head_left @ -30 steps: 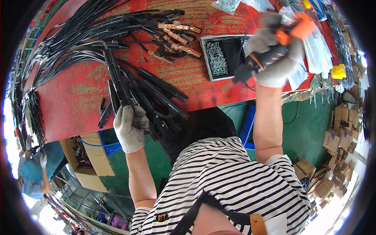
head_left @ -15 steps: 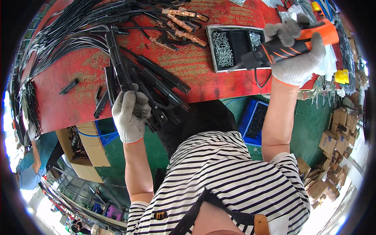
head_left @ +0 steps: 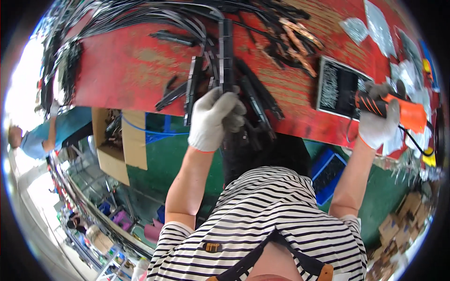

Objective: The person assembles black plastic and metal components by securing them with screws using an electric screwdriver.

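Since half a second ago the orange-and-black power tool (head_left: 412, 114) has drawn rightward off the middle of the screw tray (head_left: 320, 84), and we see our right hand (head_left: 382, 119) wrapped round it at the tray's right side, near the desk (head_left: 126, 79)'s near edge. Our left hand (head_left: 218, 112) is closed on the near end of the black handle (head_left: 226, 56), which points away from us left of the copper clamps (head_left: 300, 40). Tool and handle are well apart, so we judge that the work on the handle is paused, though our grip on it holds
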`<control>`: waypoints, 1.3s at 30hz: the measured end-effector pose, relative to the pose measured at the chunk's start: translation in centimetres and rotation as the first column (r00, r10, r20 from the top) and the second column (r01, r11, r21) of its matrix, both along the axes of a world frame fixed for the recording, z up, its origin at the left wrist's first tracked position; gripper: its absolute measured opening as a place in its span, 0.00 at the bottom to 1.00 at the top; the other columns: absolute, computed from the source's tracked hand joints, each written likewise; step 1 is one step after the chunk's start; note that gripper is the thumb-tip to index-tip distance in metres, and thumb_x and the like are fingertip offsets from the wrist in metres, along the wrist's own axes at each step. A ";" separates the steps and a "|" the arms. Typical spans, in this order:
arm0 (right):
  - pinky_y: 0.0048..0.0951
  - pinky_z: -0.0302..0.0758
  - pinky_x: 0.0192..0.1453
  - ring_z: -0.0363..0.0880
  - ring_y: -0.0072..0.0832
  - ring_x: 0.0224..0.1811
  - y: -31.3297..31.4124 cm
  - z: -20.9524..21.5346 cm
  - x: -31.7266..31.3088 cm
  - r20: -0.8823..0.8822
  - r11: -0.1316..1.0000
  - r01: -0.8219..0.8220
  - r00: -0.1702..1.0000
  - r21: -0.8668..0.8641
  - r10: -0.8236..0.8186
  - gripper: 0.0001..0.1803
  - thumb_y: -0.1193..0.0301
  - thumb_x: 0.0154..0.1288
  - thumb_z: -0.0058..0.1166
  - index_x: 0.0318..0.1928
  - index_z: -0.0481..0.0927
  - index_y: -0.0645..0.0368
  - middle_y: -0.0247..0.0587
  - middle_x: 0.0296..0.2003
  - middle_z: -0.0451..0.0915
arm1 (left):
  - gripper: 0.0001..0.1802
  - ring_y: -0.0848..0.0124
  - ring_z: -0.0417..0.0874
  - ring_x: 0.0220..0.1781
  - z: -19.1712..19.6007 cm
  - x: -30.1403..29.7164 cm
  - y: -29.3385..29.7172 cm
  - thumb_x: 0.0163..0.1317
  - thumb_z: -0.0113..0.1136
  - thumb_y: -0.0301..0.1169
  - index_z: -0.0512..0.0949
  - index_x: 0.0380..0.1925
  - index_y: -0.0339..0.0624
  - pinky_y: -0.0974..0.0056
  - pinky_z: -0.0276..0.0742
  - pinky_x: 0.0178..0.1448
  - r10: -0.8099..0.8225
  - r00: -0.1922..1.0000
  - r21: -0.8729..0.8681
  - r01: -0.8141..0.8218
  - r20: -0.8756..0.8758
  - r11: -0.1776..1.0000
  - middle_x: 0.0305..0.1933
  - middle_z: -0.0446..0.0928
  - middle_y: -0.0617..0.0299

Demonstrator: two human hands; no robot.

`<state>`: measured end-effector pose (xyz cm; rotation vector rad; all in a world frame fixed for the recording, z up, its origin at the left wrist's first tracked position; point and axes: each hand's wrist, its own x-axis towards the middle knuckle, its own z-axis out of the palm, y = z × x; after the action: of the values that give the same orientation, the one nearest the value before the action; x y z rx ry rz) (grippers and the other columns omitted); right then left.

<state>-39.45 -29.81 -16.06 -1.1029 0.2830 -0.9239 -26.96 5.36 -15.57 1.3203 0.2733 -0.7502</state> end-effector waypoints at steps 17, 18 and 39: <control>0.48 0.73 0.45 0.77 0.35 0.33 1.8 -0.9 0.1 0.193 0.999 -0.023 0.981 -0.037 0.030 0.18 0.64 0.64 0.58 0.54 0.78 0.53 0.40 0.38 0.79 | 0.14 0.75 0.82 0.25 -0.7 -0.7 0.0 0.75 0.60 0.34 0.79 0.52 0.34 0.71 0.76 0.27 0.003 0.992 -0.001 -0.003 0.130 1.000 0.33 0.84 0.59; 0.46 0.72 0.46 0.76 0.33 0.33 2.1 -0.7 0.2 0.166 0.999 0.001 0.986 -0.053 0.008 0.19 0.62 0.63 0.58 0.53 0.78 0.53 0.39 0.37 0.78 | 0.14 0.75 0.83 0.25 -0.9 -0.6 -0.1 0.75 0.60 0.34 0.79 0.52 0.34 0.71 0.76 0.27 -0.004 0.990 0.005 0.003 0.140 1.000 0.34 0.84 0.58; 0.46 0.75 0.48 0.76 0.36 0.37 2.1 -2.8 1.7 0.099 0.991 0.133 0.986 0.007 -0.133 0.19 0.60 0.62 0.56 0.51 0.76 0.54 0.40 0.37 0.78 | 0.16 0.76 0.83 0.25 -0.3 -1.2 0.0 0.75 0.61 0.36 0.80 0.52 0.33 0.71 0.77 0.29 -0.013 0.995 0.097 0.003 0.103 0.995 0.34 0.85 0.59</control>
<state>-37.74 -27.74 -18.88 -1.0439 0.2770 -1.0939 -28.13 5.38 -15.84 1.4482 0.2236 -0.6794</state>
